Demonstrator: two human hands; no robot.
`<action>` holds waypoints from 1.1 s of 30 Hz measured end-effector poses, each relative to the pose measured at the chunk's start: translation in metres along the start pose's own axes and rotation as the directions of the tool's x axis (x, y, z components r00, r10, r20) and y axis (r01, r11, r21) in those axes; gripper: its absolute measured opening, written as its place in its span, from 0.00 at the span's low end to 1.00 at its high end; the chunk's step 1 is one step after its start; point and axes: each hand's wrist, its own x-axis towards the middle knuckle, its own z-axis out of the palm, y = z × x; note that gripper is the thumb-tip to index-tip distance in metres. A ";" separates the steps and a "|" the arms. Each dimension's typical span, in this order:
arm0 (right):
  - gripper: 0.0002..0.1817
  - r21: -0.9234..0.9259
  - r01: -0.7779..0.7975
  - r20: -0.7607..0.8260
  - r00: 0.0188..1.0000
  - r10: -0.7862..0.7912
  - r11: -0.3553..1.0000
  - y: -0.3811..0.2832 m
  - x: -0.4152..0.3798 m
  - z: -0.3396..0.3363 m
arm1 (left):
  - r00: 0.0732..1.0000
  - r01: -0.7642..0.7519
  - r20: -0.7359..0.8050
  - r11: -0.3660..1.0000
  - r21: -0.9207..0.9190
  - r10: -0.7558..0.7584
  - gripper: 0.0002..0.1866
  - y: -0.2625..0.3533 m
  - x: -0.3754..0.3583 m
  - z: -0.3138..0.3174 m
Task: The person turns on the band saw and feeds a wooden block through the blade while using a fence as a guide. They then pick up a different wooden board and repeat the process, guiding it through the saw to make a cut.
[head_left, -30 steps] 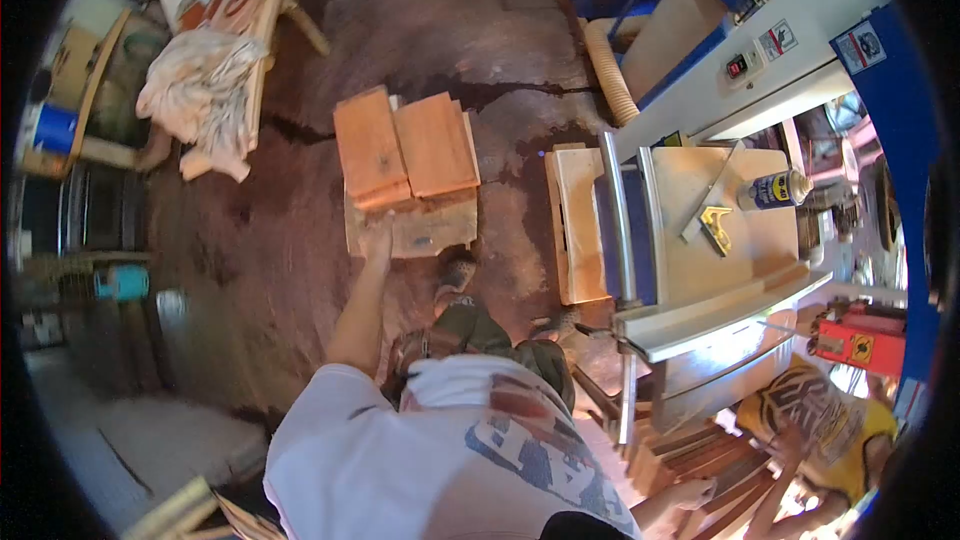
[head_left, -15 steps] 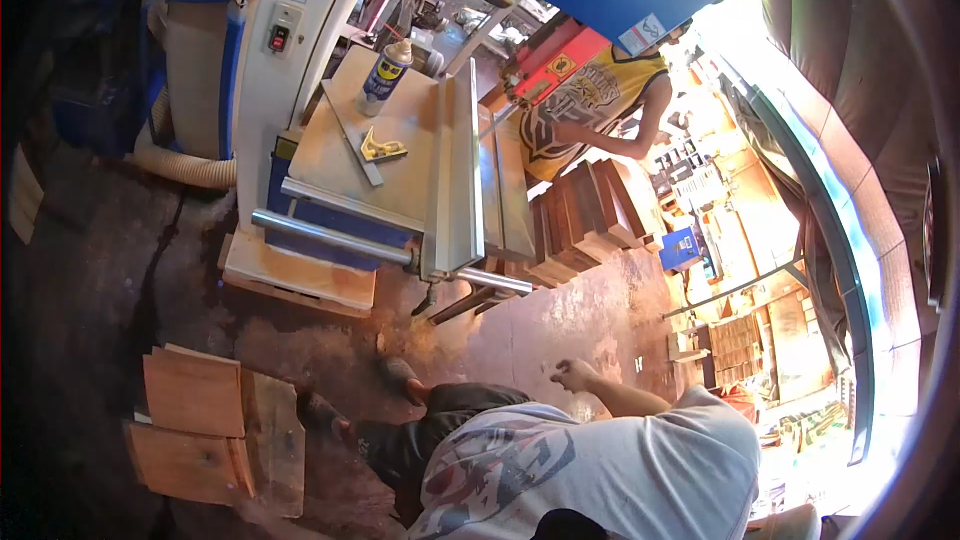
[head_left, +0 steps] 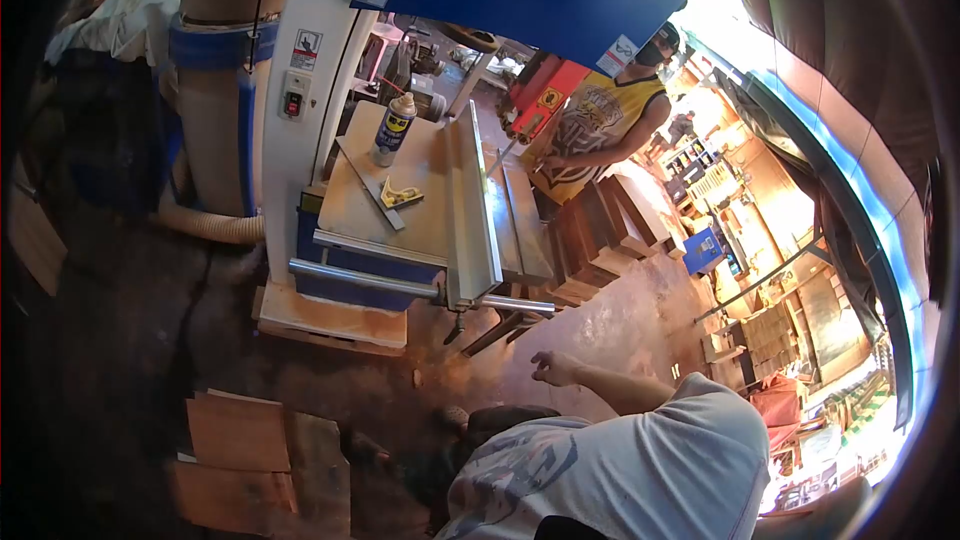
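Observation:
My right hand (head_left: 557,368) hangs over the floor in front of my grey T-shirt (head_left: 640,460), its fingers apart and holding nothing. My left hand is out of view. The nearest thing above my right hand is the saw table (head_left: 420,190), with a metal fence (head_left: 472,210) across it and a round rail (head_left: 365,278) along its front. On the tabletop stand a WD-40 spray can (head_left: 393,130) and a combination square (head_left: 400,194) with a yellow head. My hand touches none of them.
A co-worker in a yellow jersey (head_left: 610,115) stands behind the table, beside stacked wooden boards (head_left: 600,235). Wood panels (head_left: 240,435) lie on the floor at lower left. A white machine column (head_left: 295,150) carries a switch; a ribbed hose (head_left: 215,225) runs beside it.
The view has shifted, so the table and panels sit further right and lower. My right hand's fingers look more spread. The co-worker's cap now shows, and their arm has shifted.

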 end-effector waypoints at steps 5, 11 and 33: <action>0.33 -0.020 -0.016 0.063 0.998 0.017 1.000 -0.003 -0.001 0.018 | 0.998 -0.054 -0.019 0.999 -0.004 0.054 0.39 -0.005 0.008 -0.002; 0.33 0.016 -0.010 0.085 0.996 0.009 1.000 -0.010 0.009 0.023 | 0.981 -0.188 -0.061 0.979 -0.079 0.183 0.39 -0.033 0.010 0.000; 0.26 0.339 0.652 0.095 0.693 -0.715 0.678 -0.160 0.032 0.025 | 0.842 0.538 0.536 0.170 -0.826 -0.062 0.34 0.141 -0.160 -0.290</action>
